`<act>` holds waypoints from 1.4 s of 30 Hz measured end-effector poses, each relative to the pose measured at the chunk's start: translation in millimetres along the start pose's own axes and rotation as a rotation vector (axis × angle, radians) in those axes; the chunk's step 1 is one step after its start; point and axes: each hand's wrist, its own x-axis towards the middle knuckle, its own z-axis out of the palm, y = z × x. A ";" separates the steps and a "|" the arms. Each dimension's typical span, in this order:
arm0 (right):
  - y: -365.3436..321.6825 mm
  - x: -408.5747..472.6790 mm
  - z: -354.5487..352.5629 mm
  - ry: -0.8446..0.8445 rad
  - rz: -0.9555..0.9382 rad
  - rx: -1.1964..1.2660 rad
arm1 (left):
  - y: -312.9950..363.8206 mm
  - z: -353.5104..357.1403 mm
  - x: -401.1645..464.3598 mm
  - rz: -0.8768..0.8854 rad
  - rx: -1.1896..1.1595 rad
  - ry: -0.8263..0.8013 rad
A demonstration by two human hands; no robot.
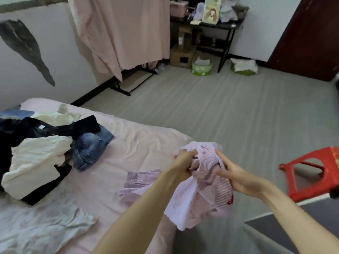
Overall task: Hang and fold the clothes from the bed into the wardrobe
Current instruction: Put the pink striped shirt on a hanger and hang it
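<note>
A pink striped shirt (203, 182) is bunched up in both my hands above the near corner of the bed (139, 136). My left hand (185, 162) grips its upper left part in a fist. My right hand (238, 178) holds its right side, fingers pressed into the cloth. One sleeve (139, 180) trails on the pink sheet. A pile of clothes (45, 147) lies on the bed's left: a white garment, dark garments, blue jeans (91, 147) and a cream piece. No wardrobe shows.
A red plastic stool (311, 169) stands on the grey floor at the right. A rack draped in pink cloth (124, 33) stands by the far wall, beside a cluttered black table (216, 24), boxes and two green baskets. A dark door (308, 33) is at the far right.
</note>
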 end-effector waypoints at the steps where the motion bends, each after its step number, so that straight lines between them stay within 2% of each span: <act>1: 7.8 -4.2 -4.4 0.121 -0.030 -0.125 | -4.3 17.3 0.0 -0.011 -0.073 -0.077; 3: 19.6 -22.2 -18.6 0.356 -0.127 -0.231 | -16.2 53.4 -2.4 -0.037 -0.152 -0.283; 5: 34.7 -41.2 -37.8 0.425 -0.141 -0.270 | -29.5 78.2 -6.2 -0.021 0.048 -0.401; 8: 55.3 -81.7 -72.5 0.471 -0.127 -0.287 | -55.9 111.9 -7.4 0.066 0.338 -0.406; 12: 79.3 -144.5 -113.0 0.575 -0.049 -0.287 | -88.7 162.1 -6.5 0.015 0.461 -0.305; 16: 90.5 -208.2 -139.0 0.770 -0.019 -0.179 | -102.2 219.8 -12.9 0.009 0.553 -0.400; 20: 85.9 -261.5 -151.5 0.990 -0.029 0.092 | -105.5 256.3 -12.1 0.055 0.741 -0.633; 22: 78.5 -277.1 -151.7 1.041 -0.066 0.233 | -113.3 263.1 -12.2 0.067 0.891 -0.810; 25: 62.1 -292.9 -150.8 1.095 -0.167 0.398 | -136.0 276.6 -24.1 0.056 0.947 -1.042; 27: 50.1 -306.0 -149.2 1.130 -0.183 0.373 | -147.3 288.2 -33.6 0.135 0.955 -1.114; 29: 43.1 -324.0 -148.6 1.170 -0.150 0.253 | -144.9 299.9 -39.4 0.257 0.990 -1.097; 31: 47.7 -347.8 -150.4 1.253 -0.118 0.157 | -130.2 307.7 -37.5 0.276 1.030 -1.091; 33: 66.0 -374.8 -157.3 1.451 -0.090 0.097 | -111.1 313.0 -30.8 0.295 1.090 -1.115; 35: 86.9 -396.4 -161.2 1.616 0.011 -0.008 | -96.7 316.6 -23.8 0.309 1.096 -1.074; 36: 93.7 -404.4 -160.0 1.621 0.076 -0.062 | -92.3 321.7 -23.6 0.331 1.103 -1.056; 39: 98.2 -405.3 -152.3 1.435 0.224 -0.242 | -91.1 343.5 -41.0 0.427 1.155 -1.112; 40: 93.5 -400.1 -147.3 1.358 0.203 -0.304 | -93.9 353.4 -51.3 0.462 1.162 -1.154; 42: 82.5 -381.2 -135.3 1.219 0.048 -0.353 | -99.5 371.3 -72.2 0.565 1.171 -1.240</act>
